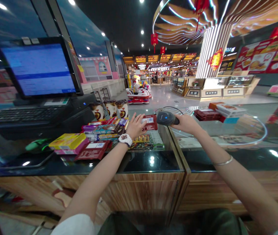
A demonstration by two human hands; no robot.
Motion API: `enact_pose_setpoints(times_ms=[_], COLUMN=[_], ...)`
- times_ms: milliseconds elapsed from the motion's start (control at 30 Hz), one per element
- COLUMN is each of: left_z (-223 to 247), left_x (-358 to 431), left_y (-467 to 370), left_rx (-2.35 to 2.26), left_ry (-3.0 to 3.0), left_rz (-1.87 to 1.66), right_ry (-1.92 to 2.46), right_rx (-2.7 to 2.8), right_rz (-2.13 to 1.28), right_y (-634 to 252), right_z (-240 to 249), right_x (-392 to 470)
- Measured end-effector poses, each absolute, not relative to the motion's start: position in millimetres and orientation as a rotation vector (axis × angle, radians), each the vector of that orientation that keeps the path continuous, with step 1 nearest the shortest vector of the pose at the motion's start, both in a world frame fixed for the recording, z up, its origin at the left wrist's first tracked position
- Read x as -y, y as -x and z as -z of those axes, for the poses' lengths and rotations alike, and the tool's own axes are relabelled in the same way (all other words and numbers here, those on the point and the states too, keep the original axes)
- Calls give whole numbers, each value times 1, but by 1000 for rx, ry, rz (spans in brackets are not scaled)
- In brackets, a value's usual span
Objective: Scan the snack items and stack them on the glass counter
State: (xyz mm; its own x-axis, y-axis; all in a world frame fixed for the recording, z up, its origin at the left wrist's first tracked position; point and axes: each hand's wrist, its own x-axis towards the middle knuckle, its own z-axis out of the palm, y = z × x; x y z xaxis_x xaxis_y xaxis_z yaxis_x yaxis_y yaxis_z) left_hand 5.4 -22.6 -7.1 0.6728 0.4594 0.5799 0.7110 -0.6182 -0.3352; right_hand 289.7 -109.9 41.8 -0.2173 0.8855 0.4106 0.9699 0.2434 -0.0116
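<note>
My left hand [136, 126], a white watch on its wrist, has its fingers on a flat dark red packet [151, 123] with its white barcode label facing up. Just to the right, my right hand [185, 123] grips a dark barcode scanner [165, 118], whose head is close to the packet's right edge. Under and beside my left hand lies a pile of colourful snack bars [107, 129]. Nearer to me are a larger dark red packet [94, 150] and a yellow and pink box [68, 142].
A monitor [39, 70] and black keyboard [23, 114] stand at the left. Several brown-lidded cups [111, 109] stand behind the snack pile. More dark red packets [207, 114] and a white box [230, 110] lie on the right glass counter [258, 147]. A cable curves behind the scanner.
</note>
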Motion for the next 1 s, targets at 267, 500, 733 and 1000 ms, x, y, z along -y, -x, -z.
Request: enact_pose_setpoints(times_ms=[267,500,733,1000], left_z=[10,10,8,7], left_x=[20,18,19,21], left_y=[-4,-3,-3,-3], left_rx=[968,994,975,991], left_ry=[2289,2327,2331,2320], left_rz=[581,630,638,671], right_ry=[1731,1718,1688,1697], right_rx=[2239,2242,2227,2231], right_rz=[335,319,337,273], right_y=[-288,-289,-291,-295], right_z=[-41,-42,-40,-33], right_x=[109,110,108,100])
